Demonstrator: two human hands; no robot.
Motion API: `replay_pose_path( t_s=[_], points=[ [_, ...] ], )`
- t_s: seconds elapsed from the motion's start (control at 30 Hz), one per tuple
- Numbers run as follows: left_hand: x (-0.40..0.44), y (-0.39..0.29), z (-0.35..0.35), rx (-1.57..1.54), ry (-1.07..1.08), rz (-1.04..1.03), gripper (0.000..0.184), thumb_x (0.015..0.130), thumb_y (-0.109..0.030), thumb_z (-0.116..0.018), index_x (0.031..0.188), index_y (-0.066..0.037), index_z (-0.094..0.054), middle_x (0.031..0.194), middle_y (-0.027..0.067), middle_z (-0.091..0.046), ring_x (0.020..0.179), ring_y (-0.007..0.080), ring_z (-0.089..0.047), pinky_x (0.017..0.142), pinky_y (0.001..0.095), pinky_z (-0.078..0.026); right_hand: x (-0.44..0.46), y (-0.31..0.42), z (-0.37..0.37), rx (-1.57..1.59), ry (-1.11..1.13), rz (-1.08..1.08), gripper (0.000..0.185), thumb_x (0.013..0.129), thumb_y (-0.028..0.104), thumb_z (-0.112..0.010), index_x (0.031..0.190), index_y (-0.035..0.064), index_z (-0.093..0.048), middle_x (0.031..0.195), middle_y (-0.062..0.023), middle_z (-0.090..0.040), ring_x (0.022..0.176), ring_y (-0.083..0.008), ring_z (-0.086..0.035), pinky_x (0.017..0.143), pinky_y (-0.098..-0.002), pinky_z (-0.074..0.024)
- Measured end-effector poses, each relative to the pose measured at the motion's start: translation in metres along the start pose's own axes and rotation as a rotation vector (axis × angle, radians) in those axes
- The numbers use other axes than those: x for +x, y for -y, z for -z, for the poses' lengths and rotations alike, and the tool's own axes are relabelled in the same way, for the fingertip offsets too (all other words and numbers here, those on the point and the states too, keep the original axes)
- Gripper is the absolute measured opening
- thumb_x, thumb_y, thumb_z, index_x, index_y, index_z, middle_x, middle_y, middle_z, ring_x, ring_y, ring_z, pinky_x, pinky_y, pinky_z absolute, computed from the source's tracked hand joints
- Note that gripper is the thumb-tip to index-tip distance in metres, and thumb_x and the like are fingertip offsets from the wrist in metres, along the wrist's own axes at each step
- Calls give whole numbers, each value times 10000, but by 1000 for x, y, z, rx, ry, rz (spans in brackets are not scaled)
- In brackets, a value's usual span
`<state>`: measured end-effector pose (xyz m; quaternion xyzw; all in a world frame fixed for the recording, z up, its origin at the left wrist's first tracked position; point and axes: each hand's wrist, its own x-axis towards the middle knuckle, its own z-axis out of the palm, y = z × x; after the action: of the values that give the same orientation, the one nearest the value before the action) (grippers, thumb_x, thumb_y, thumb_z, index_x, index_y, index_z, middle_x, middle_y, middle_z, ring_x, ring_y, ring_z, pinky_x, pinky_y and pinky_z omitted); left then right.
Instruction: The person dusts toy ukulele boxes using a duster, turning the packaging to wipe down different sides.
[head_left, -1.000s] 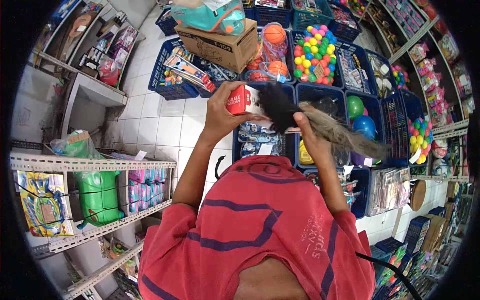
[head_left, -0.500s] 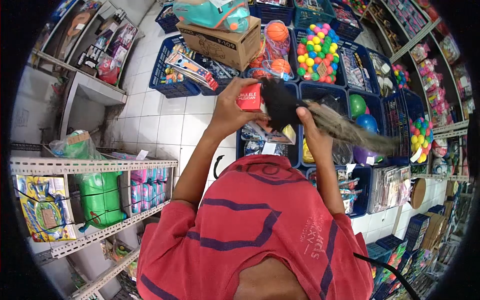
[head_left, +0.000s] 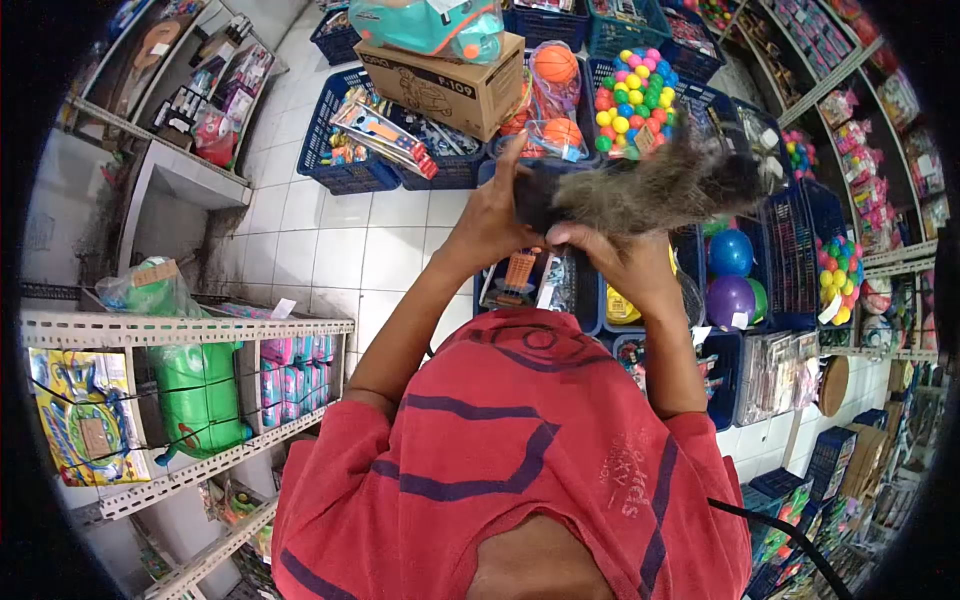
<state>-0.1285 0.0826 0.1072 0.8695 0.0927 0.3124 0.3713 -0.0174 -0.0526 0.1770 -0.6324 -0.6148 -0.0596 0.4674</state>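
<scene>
My left hand (head_left: 490, 212) is closed, thumb and fingers apart on either side of a ukulele toy box (head_left: 518, 275). Its lower part, a dark panel with an orange picture, shows below the hand; the upper part is dark and mostly covered. A fluffy grey-brown and black feather duster (head_left: 640, 195) is gripped in my right hand (head_left: 620, 262). The duster's near end overlaps the box, and its bristly part stretches right, blurred by motion. My right thumb lies close to my left thumb. Both hands are above blue baskets.
Blue plastic baskets (head_left: 345, 180) of toys surround the hands. A cardboard box (head_left: 440, 90) sits on baskets ahead. Colourful balls (head_left: 630, 105) and basketballs (head_left: 555, 65) are farther off. A metal shelf (head_left: 190, 330) stands left; tiled floor (head_left: 340, 240) runs beside it.
The duster has swung up, its fluffy part now pointing right rather than down to the right. The box has turned, hiding its red lettered end. My right hand has moved closer to my left.
</scene>
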Motion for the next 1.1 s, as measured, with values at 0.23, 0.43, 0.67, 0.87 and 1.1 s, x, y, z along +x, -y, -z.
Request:
replay_pose_path(
  t_s=[0.23, 0.43, 0.67, 0.87, 1.1],
  points=[
    [4, -9, 1, -46, -45, 9, 1105, 537, -140, -794, 1345, -81, -43, 986, 200, -557, 922, 352, -557, 767, 395, -453, 19, -8, -5, 26, -54, -10, 307, 682, 320, -679, 736, 23, -623, 650, -145, -560, 580, -312, -545, 515, -372, -414],
    [10, -18, -4, -55, -109, -11, 1097, 539, -111, -785, 1345, -65, -41, 966, 177, -567, 880, 330, -574, 747, 376, -460, 18, -2, 5, -7, -10, 0, 249, 711, 289, -656, 769, 47, -649, 670, -135, -583, 598, -303, -554, 538, -359, -427],
    [23, -11, -14, -77, -149, 54, 931, 598, -99, -738, 1325, -66, -157, 911, 164, -568, 844, 321, -575, 731, 359, -454, 3, -12, 32, -31, 166, 88, 259, 672, 155, -721, 827, -6, -590, 798, -55, -594, 747, -144, -545, 672, -264, -420],
    [35, -23, -24, -17, -116, 88, 684, 561, -137, -756, 1166, -44, -451, 999, 145, -533, 929, 302, -536, 796, 347, -427, -21, -45, 53, 277, 12, -349, 249, 671, 202, -715, 808, 17, -620, 811, -77, -611, 761, -207, -557, 714, -310, -421],
    [48, -28, -37, 77, -153, 79, 577, 497, -50, -759, 1025, -20, -527, 910, 68, -517, 872, 182, -530, 769, 275, -418, -47, -83, 40, 308, -218, -525, 309, 710, 255, -706, 779, -22, -586, 783, -81, -587, 718, -191, -523, 685, -309, -423]
  ],
)
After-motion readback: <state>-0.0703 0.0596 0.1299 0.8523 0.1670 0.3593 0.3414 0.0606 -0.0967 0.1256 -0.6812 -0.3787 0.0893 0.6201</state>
